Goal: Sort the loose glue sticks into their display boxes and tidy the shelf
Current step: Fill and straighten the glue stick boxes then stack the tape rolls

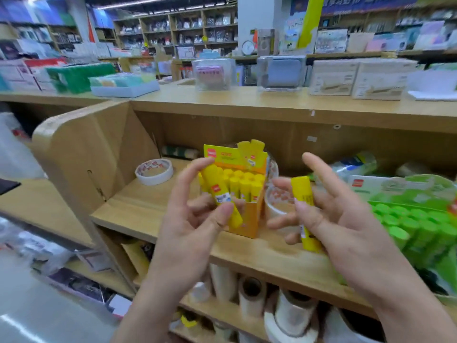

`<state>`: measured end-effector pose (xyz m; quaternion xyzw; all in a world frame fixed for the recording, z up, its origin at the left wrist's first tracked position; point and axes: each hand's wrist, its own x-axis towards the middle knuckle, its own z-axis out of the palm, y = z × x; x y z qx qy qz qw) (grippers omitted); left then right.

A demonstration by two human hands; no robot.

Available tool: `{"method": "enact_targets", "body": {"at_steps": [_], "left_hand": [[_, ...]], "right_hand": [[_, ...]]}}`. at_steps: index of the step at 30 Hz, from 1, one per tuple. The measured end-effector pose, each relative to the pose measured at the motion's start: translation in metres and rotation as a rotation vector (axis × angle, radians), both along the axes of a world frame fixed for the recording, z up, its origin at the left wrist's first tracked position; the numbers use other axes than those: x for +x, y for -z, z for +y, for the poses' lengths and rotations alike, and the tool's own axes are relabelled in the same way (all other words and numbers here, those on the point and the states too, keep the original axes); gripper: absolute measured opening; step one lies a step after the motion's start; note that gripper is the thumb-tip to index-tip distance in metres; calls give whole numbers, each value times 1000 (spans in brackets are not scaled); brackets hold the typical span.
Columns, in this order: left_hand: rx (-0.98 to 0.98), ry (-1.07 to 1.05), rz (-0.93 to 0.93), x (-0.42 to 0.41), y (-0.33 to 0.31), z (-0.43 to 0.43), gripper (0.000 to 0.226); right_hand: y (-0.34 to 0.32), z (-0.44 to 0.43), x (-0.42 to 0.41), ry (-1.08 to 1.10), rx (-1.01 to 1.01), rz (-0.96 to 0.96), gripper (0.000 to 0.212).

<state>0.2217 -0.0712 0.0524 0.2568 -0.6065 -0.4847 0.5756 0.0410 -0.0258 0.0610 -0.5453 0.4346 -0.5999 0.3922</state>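
A yellow-orange display box [249,219] stands on the wooden shelf [138,214], filled with several upright yellow glue sticks. My left hand [195,224] is in front of it and pinches one yellow glue stick [221,194] between thumb and fingers. To the right, my right hand [341,219] holds a second yellow glue stick [303,194], gripped by the thumb with the index finger raised. Further right lies a green display box [405,189] holding several green-capped glue sticks [420,226].
A white tape roll [153,171] lies on the shelf left of the yellow box, and clear tape rolls [277,201] sit behind my right hand. Paper and film rolls [252,295] fill the shelf below. The upper shelf [247,100] carries boxes and clear cases.
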Motion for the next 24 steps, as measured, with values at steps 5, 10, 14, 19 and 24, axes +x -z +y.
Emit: {"method": "enact_targets", "body": {"at_steps": [5, 10, 14, 19, 24], "left_hand": [[9, -122, 12, 46, -2, -59, 44], [4, -164, -73, 58, 14, -98, 44], [-32, -170, -197, 54, 26, -114, 41], [-87, -113, -293, 49, 33, -117, 42], [-141, -125, -345, 50, 41, -127, 40]], "right_hand": [[5, -31, 22, 367, -101, 331, 26], [8, -44, 34, 416, -58, 476, 16], [7, -48, 40, 402, -72, 306, 18], [10, -61, 46, 319, -80, 157, 27], [14, -68, 48, 287, -84, 113, 35]]}}
